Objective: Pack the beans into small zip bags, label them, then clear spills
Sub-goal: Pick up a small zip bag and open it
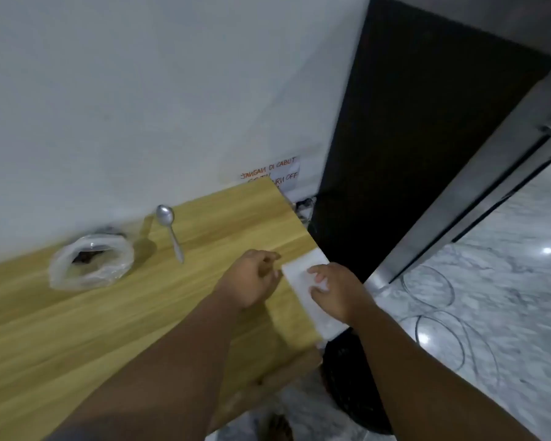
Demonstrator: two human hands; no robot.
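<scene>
Dim, soft indoor light; the whole frame is smeared by motion blur. Two bright glare spots shine on the marble floor (547,250). The spoon (169,229) throws a faint shadow leftward across the table (77,329). Edges bend with wide-angle distortion.

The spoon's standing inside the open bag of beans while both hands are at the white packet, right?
No. The head view shows the spoon lying on the table beside the open bag, not inside it. The rest holds.
</scene>
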